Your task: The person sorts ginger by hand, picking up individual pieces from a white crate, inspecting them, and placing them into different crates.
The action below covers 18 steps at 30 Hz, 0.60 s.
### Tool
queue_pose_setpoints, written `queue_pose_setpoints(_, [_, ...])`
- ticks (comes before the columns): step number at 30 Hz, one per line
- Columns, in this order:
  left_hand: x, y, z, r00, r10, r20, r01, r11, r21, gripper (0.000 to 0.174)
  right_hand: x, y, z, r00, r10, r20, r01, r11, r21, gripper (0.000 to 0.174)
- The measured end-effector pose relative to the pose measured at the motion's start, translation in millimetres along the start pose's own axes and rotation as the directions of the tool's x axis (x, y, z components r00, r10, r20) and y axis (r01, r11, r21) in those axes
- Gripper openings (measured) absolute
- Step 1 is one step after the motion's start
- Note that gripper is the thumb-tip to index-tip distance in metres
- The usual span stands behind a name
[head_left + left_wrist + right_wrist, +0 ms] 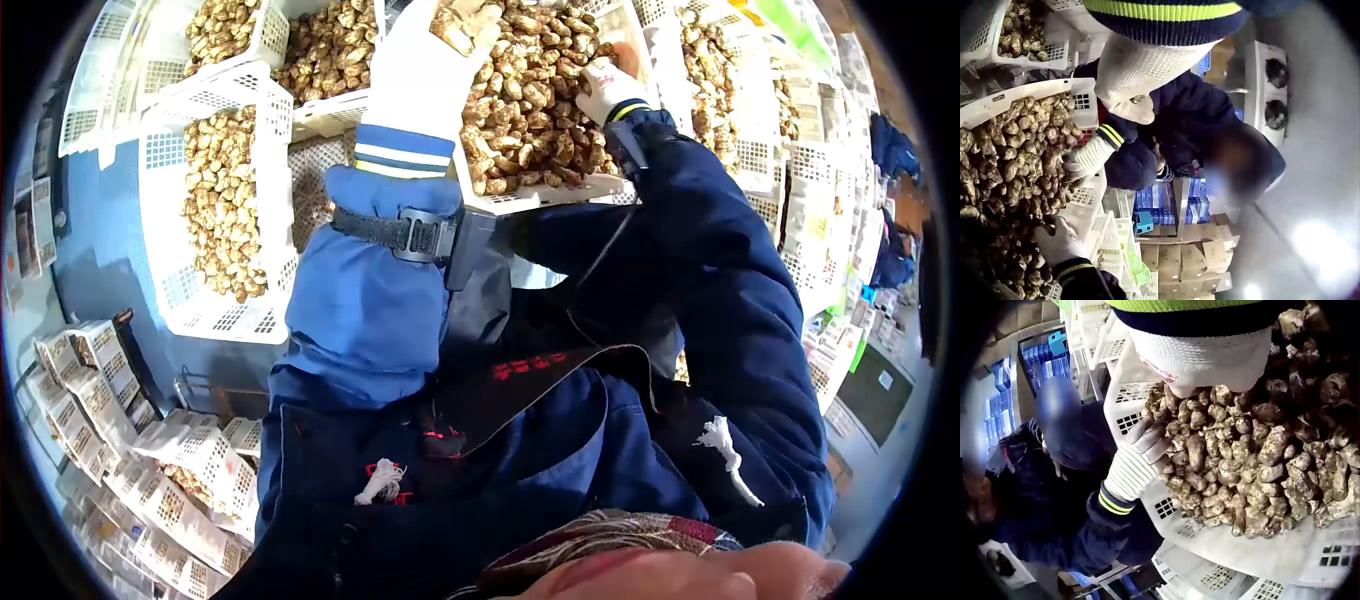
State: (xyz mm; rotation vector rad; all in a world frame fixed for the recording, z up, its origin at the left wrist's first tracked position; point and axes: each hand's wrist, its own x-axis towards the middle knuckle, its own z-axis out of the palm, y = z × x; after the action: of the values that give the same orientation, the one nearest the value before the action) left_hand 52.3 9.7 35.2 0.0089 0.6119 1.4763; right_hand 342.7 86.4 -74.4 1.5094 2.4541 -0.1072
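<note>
My left hand (425,70), in a white knit glove, is over the left side of a white crate (545,198) heaped with knobbly brown tubers (535,110). Its curled fingers hold a tan tuber (453,35); in the left wrist view only a sliver of it shows between thumb and fingers. My right hand (605,92), gloved in white too, is at the right side of the same heap. The left wrist view shows its thumb and a finger apart, right at the tubers. Its fingertips are hidden in the right wrist view, and I cannot tell whether they grip one.
Another person in dark clothes faces me across the crate, a striped gloved hand (1135,464) on the tubers. More crates of tubers surround me, including a white crate (165,240) at left. Stacked crates (170,510) stand lower left. Cardboard boxes (1179,262) are farther back.
</note>
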Motion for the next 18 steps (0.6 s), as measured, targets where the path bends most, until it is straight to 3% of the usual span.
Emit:
queue_pose_setpoints(2, [5.9, -4.0, -6.0, 0.996, 0.003, 0.093, 0.001, 0.999, -0.042, 0.030, 4.4, -11.7, 6.8, 0.960, 0.172, 0.219, -0.146, 0.980, -0.133, 0.044])
queue_pose_setpoints(3, [8.1, -5.0, -9.2, 0.995, -0.009, 0.100, 0.015, 0.998, -0.056, 0.030, 6.6, -9.3, 6.0, 0.952, 0.137, 0.274, -0.096, 0.983, -0.158, 0.045])
queue_pose_setpoints(6, [6.0, -9.6, -2.7, 0.996, -0.034, 0.086, 0.040, 0.997, -0.061, 0.027, 3.3, 2.2, -2.1, 0.962, -0.032, 0.273, 0.024, 0.999, 0.032, 0.049])
queue_pose_setpoints(7, [8.3, -9.5, -1.3, 0.996, -0.039, 0.074, 0.043, 0.998, -0.053, 0.026, -4.4, 7.6, -7.5, 0.948, 0.022, 0.318, -0.051, 0.995, 0.082, 0.054])
queue_pose_setpoints(8, [9.6, -8.6, -1.8, 0.997, -0.042, 0.059, 0.045, 0.998, -0.047, 0.026, -14.0, 5.1, -26.4, 0.932, -0.087, 0.352, 0.079, 0.996, 0.038, 0.056])
queue_pose_setpoints(10, [10.1, -7.5, -4.6, 0.995, -0.020, 0.100, 0.028, 0.997, -0.079, 0.024, -17.6, 19.3, -31.5, 0.908, -0.076, 0.412, 0.048, 0.996, 0.078, 0.055])
queue_pose_setpoints(12, [7.8, -7.8, -4.7, 0.992, -0.010, 0.126, 0.025, 0.993, -0.116, 0.023, 0.2, 81.6, 32.0, 0.989, -0.143, 0.027, 0.129, 0.948, 0.292, 0.048])
queue_pose_setpoints(14, [7.9, -8.6, -2.4, 0.998, -0.016, 0.063, 0.020, 0.997, -0.071, 0.024, 2.1, 86.3, 30.5, 0.999, 0.049, 0.018, -0.052, 0.954, 0.295, 0.046])
queue_pose_setpoints(16, [10.2, -8.0, 2.1, 1.000, -0.009, 0.011, 0.010, 1.000, -0.025, 0.025, -6.2, 44.5, 5.3, 0.998, 0.019, 0.053, -0.033, 0.958, 0.283, 0.045])
queue_pose_setpoints(17, [4.4, -8.7, 2.2, 0.996, 0.009, 0.087, -0.002, 0.997, -0.082, 0.026, -15.3, 11.6, -20.2, 0.989, -0.055, 0.134, 0.036, 0.989, 0.142, 0.046])
queue_pose_setpoints(18, [4.8, -8.2, 2.6, 0.994, 0.002, 0.106, 0.008, 0.995, -0.097, 0.026, -21.9, 1.1, -4.5, 0.989, -0.146, 0.004, 0.142, 0.973, 0.181, 0.037])
